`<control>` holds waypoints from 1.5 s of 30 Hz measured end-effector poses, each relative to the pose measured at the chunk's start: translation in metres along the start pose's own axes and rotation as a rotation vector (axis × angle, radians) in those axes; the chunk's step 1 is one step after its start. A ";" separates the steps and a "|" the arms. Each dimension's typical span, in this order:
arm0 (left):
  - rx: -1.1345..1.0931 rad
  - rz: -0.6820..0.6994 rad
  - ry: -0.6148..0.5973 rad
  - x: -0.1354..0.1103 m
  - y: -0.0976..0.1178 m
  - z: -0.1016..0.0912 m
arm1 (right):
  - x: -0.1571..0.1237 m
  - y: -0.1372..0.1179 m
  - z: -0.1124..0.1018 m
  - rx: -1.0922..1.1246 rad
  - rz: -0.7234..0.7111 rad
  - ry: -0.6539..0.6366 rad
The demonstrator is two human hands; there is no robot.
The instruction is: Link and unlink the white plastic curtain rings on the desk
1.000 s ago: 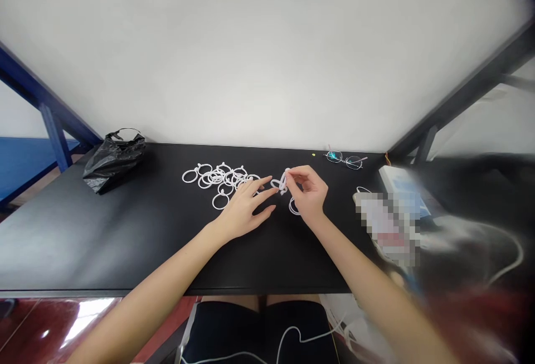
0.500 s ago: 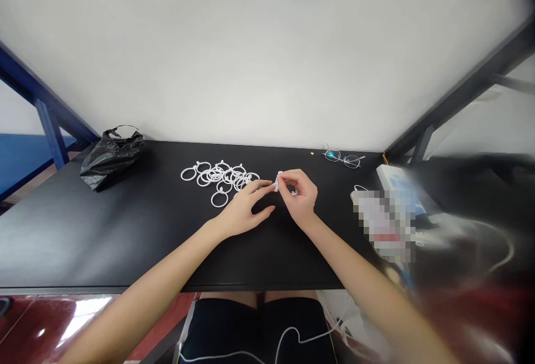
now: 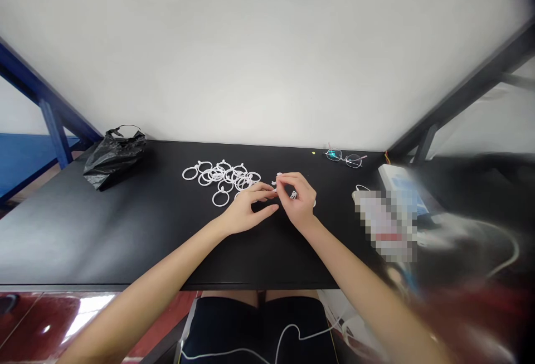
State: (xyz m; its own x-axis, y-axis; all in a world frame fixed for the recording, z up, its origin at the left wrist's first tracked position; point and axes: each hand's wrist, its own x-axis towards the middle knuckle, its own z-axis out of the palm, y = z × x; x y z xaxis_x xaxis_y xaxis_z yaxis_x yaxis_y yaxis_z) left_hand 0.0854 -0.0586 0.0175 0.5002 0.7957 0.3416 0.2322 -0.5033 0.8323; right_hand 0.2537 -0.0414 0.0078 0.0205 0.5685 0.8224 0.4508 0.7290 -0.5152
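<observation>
Both my hands meet over the middle of a black table point(image 3: 125, 230). My right hand point(image 3: 298, 199) is closed in a pinch on a white plastic ring point(image 3: 279, 179), mostly hidden by the fingers. My left hand point(image 3: 246, 208) reaches in from the left, its thumb and forefinger closed on the same ring. A pile of several white rings point(image 3: 223, 177) lies just left of my left hand. One more white ring point(image 3: 313, 203) peeks out from behind my right hand.
A crumpled black plastic bag point(image 3: 113, 155) sits at the table's far left. Eyeglasses point(image 3: 345, 158) lie at the back right. A white box and a blurred-out item point(image 3: 388, 219) with white cables occupy the right side. A white wall rises behind.
My hands have drawn closer together and sunk toward the table. The ring held up in my right hand is now pinched by both hands and mostly hidden.
</observation>
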 end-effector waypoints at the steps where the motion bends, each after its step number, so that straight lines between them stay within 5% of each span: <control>1: -0.074 -0.028 0.025 0.000 0.000 0.000 | 0.001 0.002 -0.001 -0.009 0.022 0.023; 8: -0.413 -0.161 0.193 0.004 -0.006 -0.008 | 0.007 0.014 -0.007 0.015 0.164 0.130; 15: -0.603 -0.144 0.213 0.005 -0.006 -0.006 | 0.010 0.016 -0.006 0.114 0.265 0.179; 19: -0.486 -0.138 0.267 0.005 -0.002 -0.008 | 0.011 0.017 -0.007 0.086 0.240 0.167; 25: 0.063 0.070 -0.074 -0.004 0.010 0.004 | 0.015 0.021 -0.012 0.032 0.179 0.254; 29: 0.150 0.066 -0.270 -0.009 0.007 0.014 | 0.016 0.020 -0.012 0.007 0.161 0.224; 33: 0.141 0.055 -0.304 -0.010 0.002 0.014 | 0.013 0.017 -0.009 0.016 0.114 0.189; 36: 0.131 0.112 -0.215 -0.007 0.002 0.012 | 0.011 0.013 -0.008 0.015 0.054 0.139; 41: 0.226 0.135 0.432 0.000 0.001 0.003 | 0.008 -0.004 -0.006 0.031 -0.046 0.035; 43: 0.234 0.114 0.477 0.002 -0.003 -0.002 | 0.004 -0.012 -0.004 0.094 -0.111 -0.020; 45: 0.204 0.101 0.366 0.002 -0.006 -0.006 | -0.001 -0.019 0.000 0.132 -0.171 -0.113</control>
State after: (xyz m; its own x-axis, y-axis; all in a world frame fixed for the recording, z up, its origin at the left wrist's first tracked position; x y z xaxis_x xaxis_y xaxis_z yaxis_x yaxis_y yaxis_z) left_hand 0.0799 -0.0514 0.0161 0.2085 0.7877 0.5797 0.3757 -0.6118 0.6961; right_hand 0.2455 -0.0561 0.0168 -0.1491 0.4662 0.8720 0.3185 0.8575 -0.4040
